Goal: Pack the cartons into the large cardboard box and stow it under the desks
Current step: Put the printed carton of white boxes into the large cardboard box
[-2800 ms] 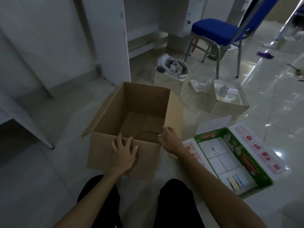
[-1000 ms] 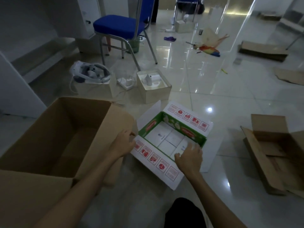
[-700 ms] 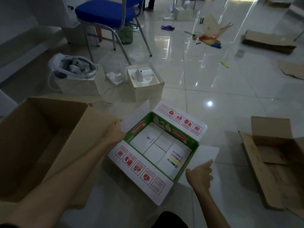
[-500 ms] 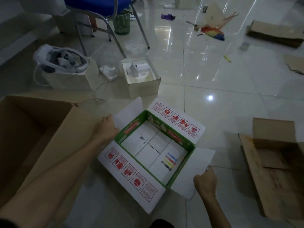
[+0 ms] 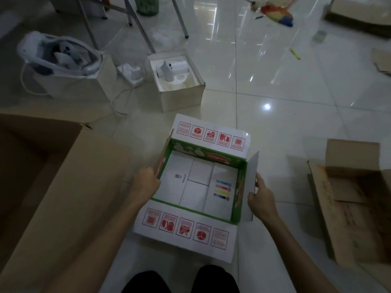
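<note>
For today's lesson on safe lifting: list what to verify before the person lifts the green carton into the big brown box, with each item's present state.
1. Left hand on the green carton left side flap: ok.
2. Right hand on its right side flap: ok.
3. Carton flaps shut: not ok, all four open.
4. White boxes lie flat inside: ok.
5. Large cardboard box open beside the carton: ok.
6. Room inside the large box: cannot tell.
</note>
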Available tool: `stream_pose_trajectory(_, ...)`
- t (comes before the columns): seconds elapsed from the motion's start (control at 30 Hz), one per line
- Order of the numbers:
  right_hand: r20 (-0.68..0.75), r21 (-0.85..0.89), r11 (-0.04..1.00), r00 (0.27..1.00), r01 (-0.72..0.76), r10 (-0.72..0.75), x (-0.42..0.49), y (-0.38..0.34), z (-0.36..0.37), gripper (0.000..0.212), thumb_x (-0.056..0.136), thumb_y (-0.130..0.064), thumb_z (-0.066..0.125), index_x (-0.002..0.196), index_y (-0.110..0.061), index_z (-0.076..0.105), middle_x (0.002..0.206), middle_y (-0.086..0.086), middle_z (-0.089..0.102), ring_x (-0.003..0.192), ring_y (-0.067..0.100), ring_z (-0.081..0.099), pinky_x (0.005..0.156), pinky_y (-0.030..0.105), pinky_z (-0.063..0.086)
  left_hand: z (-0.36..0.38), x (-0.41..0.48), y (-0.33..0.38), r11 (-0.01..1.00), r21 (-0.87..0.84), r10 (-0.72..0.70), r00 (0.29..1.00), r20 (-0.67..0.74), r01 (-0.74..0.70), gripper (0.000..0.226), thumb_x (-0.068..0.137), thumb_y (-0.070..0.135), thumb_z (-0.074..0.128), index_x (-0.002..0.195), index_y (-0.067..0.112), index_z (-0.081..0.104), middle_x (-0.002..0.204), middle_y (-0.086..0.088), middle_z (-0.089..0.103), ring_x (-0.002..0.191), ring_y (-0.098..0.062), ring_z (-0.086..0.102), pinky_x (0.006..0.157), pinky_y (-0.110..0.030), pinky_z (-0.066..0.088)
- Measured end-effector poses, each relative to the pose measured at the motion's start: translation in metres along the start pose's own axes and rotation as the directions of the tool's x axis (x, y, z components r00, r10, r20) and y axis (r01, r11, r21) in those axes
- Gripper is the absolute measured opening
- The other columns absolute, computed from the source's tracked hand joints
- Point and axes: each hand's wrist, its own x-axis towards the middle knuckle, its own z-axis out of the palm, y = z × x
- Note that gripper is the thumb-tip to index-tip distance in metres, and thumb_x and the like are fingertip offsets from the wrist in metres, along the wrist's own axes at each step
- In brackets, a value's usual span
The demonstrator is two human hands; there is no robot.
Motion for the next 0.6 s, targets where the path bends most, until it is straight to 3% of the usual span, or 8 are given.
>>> stream_pose_trajectory(0.1, 0.079, -0.039, 0.999, 0.997, -0.011, 0.014, -0.003, -0.004, 0.009, 0.046, 0.089, -0.028, 0.056, 0.131, -0.029, 0.035, 0.087, -0.012, 0.057, 0.070, 0.005, 0.060, 0.053, 0.014, 0.046, 0.006, -0.016, -0.016, 0.994, -0.102, -0.023, 0.999, 0.039, 0.027, 0.023, 0.082, 0.021, 0.065, 0.093, 0.000, 0.063, 0.091, -0.015, 0.068, 0.080, -0.028, 0.067, 0.070, -0.039, 0.059)
stream_pose_trajectory(0.23, 0.117, -0.173, 0.985, 0.993, 0.012, 0.008, -0.018, -0.004, 0.021, 0.061, 0.088, -0.019, 0.058, 0.138, -0.029, 0.025, 0.091, -0.002, 0.059, 0.071, 0.013, 0.058, 0.051, 0.016, 0.043, 0.010, -0.047, -0.039, 0.993, -0.121, -0.013, 1.000, 0.014, 0.014, 0.021, 0.082, 0.023, 0.066, 0.090, 0.003, 0.065, 0.088, -0.013, 0.069, 0.077, -0.026, 0.067, 0.069, -0.037, 0.058)
stream_pose_trajectory(0.33, 0.098, -0.241, 0.970, 0.995, 0.032, -0.009, -0.040, 0.000, 0.027, 0.064, 0.086, -0.016, 0.060, 0.139, -0.024, 0.024, 0.096, 0.007, 0.063, 0.072, 0.016, 0.058, 0.052, 0.019, 0.045, 0.009, -0.068, -0.055, 0.985, -0.172, 0.000, 1.000, -0.002, -0.001, 0.015, 0.083, 0.012, 0.063, 0.092, 0.001, 0.064, 0.092, -0.016, 0.069, 0.076, -0.025, 0.065, 0.064, -0.033, 0.054)
stream_pose_trajectory(0.47, 0.045, -0.254, 0.967, 0.999, 0.032, -0.021, -0.065, 0.003, 0.028, 0.048, 0.089, -0.019, 0.055, 0.131, -0.021, 0.032, 0.096, 0.009, 0.064, 0.072, 0.019, 0.061, 0.060, 0.029, 0.052, 0.007, -0.093, -0.074, 0.985, -0.171, 0.032, 0.999, -0.020, -0.035, 0.018, 0.085, 0.006, 0.058, 0.100, -0.002, 0.063, 0.099, -0.018, 0.067, 0.079, -0.026, 0.063, 0.060, -0.028, 0.046)
stream_pose_trajectory(0.6, 0.030, -0.203, 0.979, 1.000, 0.001, 0.005, -0.089, 0.003, 0.023, 0.033, 0.091, -0.025, 0.052, 0.121, -0.022, 0.039, 0.096, 0.006, 0.065, 0.077, 0.020, 0.063, 0.069, 0.036, 0.057, 0.011, -0.104, -0.078, 0.982, -0.181, 0.052, 0.998, -0.027, -0.056, 0.010, 0.086, 0.006, 0.056, 0.090, 0.000, 0.062, 0.091, -0.017, 0.066, 0.074, -0.026, 0.063, 0.050, -0.024, 0.043)
